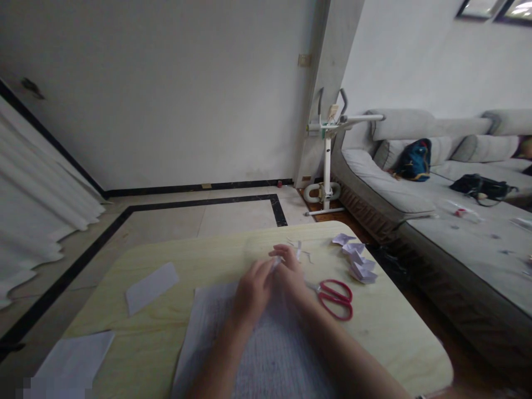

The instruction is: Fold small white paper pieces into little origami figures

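Together, the left hand (252,284) and right hand (292,278) pinch white paper (277,261) between their nearly closed fingers (284,250).

This is somebody's living room, plainly a home: a long grey sofa (386,194) with cushions (484,148) and a backpack (419,160) lines the wall, white exercise equipment (327,166) fills the corner, and a pale curtain (33,194) hangs opposite.
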Demonstrator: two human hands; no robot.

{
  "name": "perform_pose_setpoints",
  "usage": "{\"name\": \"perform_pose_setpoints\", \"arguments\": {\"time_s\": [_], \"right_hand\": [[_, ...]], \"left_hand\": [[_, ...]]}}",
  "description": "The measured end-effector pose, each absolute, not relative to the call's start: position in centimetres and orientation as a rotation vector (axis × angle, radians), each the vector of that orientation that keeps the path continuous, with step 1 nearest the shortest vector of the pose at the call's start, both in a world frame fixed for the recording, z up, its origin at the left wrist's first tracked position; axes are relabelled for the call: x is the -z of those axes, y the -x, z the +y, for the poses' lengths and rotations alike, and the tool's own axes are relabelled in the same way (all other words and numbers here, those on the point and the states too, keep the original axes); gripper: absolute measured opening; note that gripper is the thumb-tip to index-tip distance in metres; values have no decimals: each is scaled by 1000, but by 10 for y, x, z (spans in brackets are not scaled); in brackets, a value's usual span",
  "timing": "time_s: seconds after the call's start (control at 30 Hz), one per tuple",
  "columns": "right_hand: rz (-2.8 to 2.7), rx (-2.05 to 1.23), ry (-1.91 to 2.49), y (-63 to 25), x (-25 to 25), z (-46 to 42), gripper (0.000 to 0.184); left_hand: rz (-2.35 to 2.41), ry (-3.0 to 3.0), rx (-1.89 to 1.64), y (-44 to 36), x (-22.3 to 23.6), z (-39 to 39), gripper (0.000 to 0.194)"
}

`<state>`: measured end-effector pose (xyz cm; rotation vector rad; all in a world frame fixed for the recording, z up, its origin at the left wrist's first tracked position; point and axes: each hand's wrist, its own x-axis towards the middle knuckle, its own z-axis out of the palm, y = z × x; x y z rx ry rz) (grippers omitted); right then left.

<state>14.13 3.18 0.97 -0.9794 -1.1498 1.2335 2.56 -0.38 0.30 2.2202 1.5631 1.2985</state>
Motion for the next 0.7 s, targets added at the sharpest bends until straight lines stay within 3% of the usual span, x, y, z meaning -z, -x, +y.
{"name": "perform_pose_setpoints", "arguments": {"time_s": [0.7], "right_hand": [[-1224, -1087, 989, -141, -14, 32, 28]], "left_hand": [[1566, -2240, -1236, -26, -11, -9, 32]]}}
